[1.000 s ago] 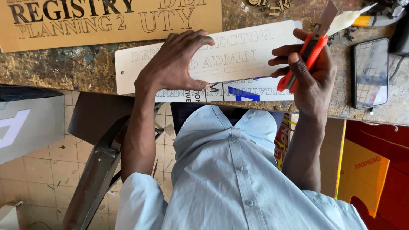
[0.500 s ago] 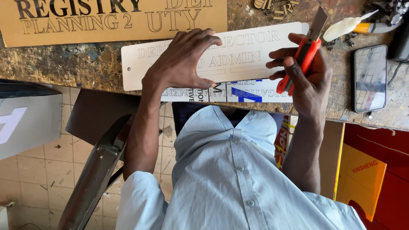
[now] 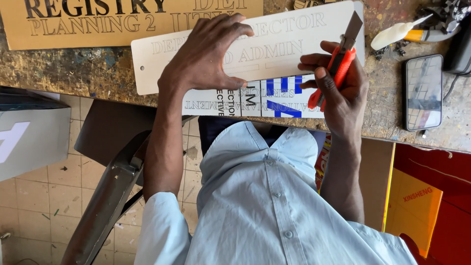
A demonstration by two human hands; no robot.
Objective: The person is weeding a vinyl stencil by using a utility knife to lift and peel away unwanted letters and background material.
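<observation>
A long cream sign plate (image 3: 274, 49) with cut-out letters lies on the worn workbench (image 3: 73, 73). My left hand (image 3: 206, 59) presses down on its middle with fingers spread. My right hand (image 3: 338, 88) grips a red utility knife (image 3: 338, 64), its blade extended and pointing up over the plate's right end. Under the plate's near edge lies a white printed sheet (image 3: 260, 100) with blue and black lettering.
A gold lettered sign board (image 3: 98, 19) lies at the bench's far left. A phone (image 3: 423, 92) rests at the right, near a white nozzle tool (image 3: 397, 33). A grey box (image 3: 29, 137) and a chair (image 3: 108, 196) stand at left; yellow and red packaging (image 3: 417, 206) at right.
The view has shifted, so the plate and hands sit lower in the frame. My right hand with the knife has come a little closer to the plate's right end; my left hand stays pressed on it.
</observation>
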